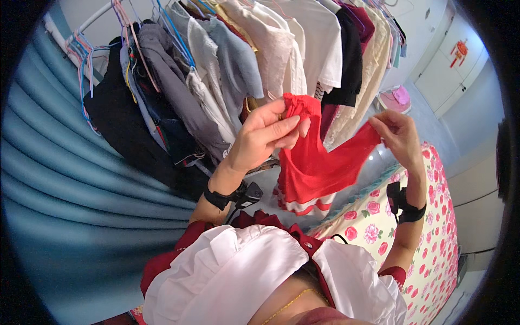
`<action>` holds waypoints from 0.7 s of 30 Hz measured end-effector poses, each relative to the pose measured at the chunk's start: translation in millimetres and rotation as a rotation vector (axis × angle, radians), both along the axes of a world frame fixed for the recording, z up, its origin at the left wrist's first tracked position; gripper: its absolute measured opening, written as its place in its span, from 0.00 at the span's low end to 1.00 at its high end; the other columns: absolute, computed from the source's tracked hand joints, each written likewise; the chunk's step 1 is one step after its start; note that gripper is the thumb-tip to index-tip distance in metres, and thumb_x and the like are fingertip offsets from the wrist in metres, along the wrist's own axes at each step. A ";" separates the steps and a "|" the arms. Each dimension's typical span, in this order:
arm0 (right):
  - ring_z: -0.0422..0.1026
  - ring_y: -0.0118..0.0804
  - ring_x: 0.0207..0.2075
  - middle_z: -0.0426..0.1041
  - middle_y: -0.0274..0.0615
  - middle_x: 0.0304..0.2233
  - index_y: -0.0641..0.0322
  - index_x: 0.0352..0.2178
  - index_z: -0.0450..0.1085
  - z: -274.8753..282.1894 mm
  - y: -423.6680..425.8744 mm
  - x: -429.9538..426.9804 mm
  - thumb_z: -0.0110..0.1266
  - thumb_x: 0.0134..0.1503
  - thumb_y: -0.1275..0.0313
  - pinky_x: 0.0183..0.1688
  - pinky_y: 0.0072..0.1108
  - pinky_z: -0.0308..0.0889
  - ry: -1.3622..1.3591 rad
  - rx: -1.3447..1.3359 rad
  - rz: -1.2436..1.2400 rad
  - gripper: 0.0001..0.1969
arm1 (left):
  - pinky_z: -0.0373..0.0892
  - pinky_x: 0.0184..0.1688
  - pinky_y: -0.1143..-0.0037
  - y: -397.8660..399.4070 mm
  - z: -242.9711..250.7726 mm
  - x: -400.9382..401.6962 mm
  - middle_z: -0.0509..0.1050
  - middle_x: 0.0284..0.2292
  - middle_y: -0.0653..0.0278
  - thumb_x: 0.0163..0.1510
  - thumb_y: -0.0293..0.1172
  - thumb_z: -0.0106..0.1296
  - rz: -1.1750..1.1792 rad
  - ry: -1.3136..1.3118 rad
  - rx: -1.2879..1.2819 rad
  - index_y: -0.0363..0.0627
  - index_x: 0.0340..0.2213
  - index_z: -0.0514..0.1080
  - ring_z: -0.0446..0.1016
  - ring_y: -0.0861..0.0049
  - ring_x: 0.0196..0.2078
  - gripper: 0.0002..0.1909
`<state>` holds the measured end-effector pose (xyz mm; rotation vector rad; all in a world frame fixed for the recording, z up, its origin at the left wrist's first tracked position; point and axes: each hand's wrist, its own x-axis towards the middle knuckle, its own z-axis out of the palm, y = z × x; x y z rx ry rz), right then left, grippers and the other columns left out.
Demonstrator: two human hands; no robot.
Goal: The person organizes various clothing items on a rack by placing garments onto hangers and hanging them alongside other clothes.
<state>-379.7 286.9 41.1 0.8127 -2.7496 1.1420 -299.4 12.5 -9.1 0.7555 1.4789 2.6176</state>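
A red knitted garment (317,166) with red and white stripes along its lower edge hangs between my two hands. My left hand (270,132) grips its bunched upper part, in front of the hanging clothes. Out to the right, my right hand (396,136) pinches another end and holds it stretched sideways. The cloth sags in a curve between them. Which part of the garment each hand holds cannot be told for sure.
Many clothes, among them a white shirt (319,44) and black trousers (122,118), hang on a rack (95,18) ahead. A blue curtain (81,183) is at the left, a rose-patterned cover (434,227) at the right, a white door (443,73) at the far right.
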 end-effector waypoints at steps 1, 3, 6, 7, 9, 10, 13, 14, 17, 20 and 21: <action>0.68 0.21 0.23 0.71 0.35 0.20 0.71 0.29 0.70 0.0 -22.1 -0.8 0.51 0.54 0.69 0.25 0.15 0.63 -0.064 -0.201 0.104 0.11 | 0.53 0.23 0.88 -6.9 -1.1 1.7 0.70 0.30 0.64 0.55 0.26 0.40 -0.011 -0.025 0.004 0.33 0.43 0.63 0.58 0.90 0.21 0.14; 0.70 0.22 0.24 0.73 0.36 0.22 0.70 0.31 0.70 9.7 -57.8 -9.6 0.50 0.55 0.70 0.28 0.16 0.65 -0.005 -0.148 0.194 0.10 | 0.53 0.22 0.88 -25.1 0.3 6.4 0.70 0.30 0.64 0.55 0.26 0.40 0.010 -0.050 -0.014 0.33 0.43 0.63 0.58 0.90 0.21 0.14; 0.72 0.25 0.30 0.74 0.40 0.28 0.70 0.35 0.69 16.5 -116.3 -22.5 0.48 0.56 0.71 0.33 0.17 0.67 -0.037 -0.220 0.352 0.10 | 0.55 0.23 0.89 -51.3 1.7 10.9 0.69 0.30 0.63 0.55 0.25 0.40 -0.009 -0.063 0.014 0.33 0.42 0.63 0.61 0.90 0.24 0.13; 0.73 0.27 0.33 0.74 0.43 0.30 0.70 0.36 0.69 16.0 -136.8 -29.9 0.47 0.56 0.72 0.35 0.19 0.67 0.054 -0.230 0.434 0.11 | 0.55 0.23 0.89 -59.6 2.3 14.0 0.69 0.30 0.63 0.55 0.25 0.40 -0.005 -0.058 0.008 0.33 0.42 0.63 0.61 0.90 0.24 0.13; 0.70 0.26 0.40 0.72 0.42 0.38 0.70 0.43 0.65 18.5 -181.1 -44.1 0.45 0.57 0.72 0.43 0.17 0.65 0.175 -0.204 0.478 0.14 | 0.55 0.23 0.89 -73.3 2.3 21.3 0.69 0.31 0.63 0.55 0.23 0.40 0.052 -0.117 0.052 0.32 0.43 0.62 0.63 0.90 0.25 0.14; 0.69 0.28 0.42 0.71 0.43 0.41 0.70 0.44 0.63 19.2 -201.1 -51.2 0.46 0.57 0.73 0.45 0.19 0.64 0.240 -0.289 0.494 0.15 | 0.55 0.23 0.89 -76.6 6.2 24.9 0.69 0.33 0.61 0.55 0.22 0.40 0.099 -0.134 0.054 0.30 0.43 0.61 0.64 0.90 0.25 0.14; 0.70 0.32 0.41 0.71 0.46 0.41 0.70 0.46 0.62 24.0 -253.2 -73.0 0.50 0.54 0.71 0.45 0.20 0.63 0.280 -0.331 0.464 0.18 | 0.55 0.23 0.89 -104.2 -4.7 23.6 0.69 0.33 0.59 0.54 0.22 0.40 0.016 -0.053 0.067 0.28 0.45 0.60 0.65 0.89 0.26 0.16; 0.70 0.32 0.41 0.71 0.46 0.41 0.70 0.46 0.62 22.0 -264.8 -77.5 0.50 0.54 0.71 0.45 0.20 0.63 0.283 -0.337 0.462 0.18 | 0.55 0.23 0.89 -106.3 0.9 29.5 0.69 0.33 0.58 0.53 0.21 0.40 0.111 -0.123 0.042 0.27 0.44 0.60 0.66 0.87 0.26 0.16; 0.70 0.56 0.36 0.70 0.61 0.33 0.66 0.45 0.62 19.1 -293.4 -81.0 0.52 0.48 0.68 0.38 0.32 0.65 0.453 -0.296 0.443 0.23 | 0.54 0.21 0.88 -124.7 0.5 35.3 0.70 0.31 0.57 0.53 0.21 0.40 0.108 -0.098 0.048 0.26 0.44 0.60 0.65 0.87 0.25 0.17; 0.70 0.58 0.32 0.69 0.63 0.28 0.68 0.45 0.61 16.2 -317.4 -64.1 0.46 0.47 0.75 0.36 0.34 0.66 0.305 -0.359 0.501 0.21 | 0.52 0.20 0.89 -134.6 -0.2 37.9 0.69 0.28 0.57 0.53 0.22 0.39 0.176 -0.109 0.061 0.25 0.44 0.60 0.63 0.86 0.22 0.17; 0.66 0.31 0.28 0.68 0.52 0.26 0.65 0.48 0.60 9.0 -325.6 -63.3 0.46 0.49 0.76 0.36 0.23 0.64 0.250 -0.416 0.577 0.22 | 0.52 0.20 0.89 -137.2 -2.0 37.2 0.69 0.28 0.57 0.53 0.22 0.39 0.125 -0.074 0.096 0.25 0.45 0.60 0.62 0.86 0.22 0.17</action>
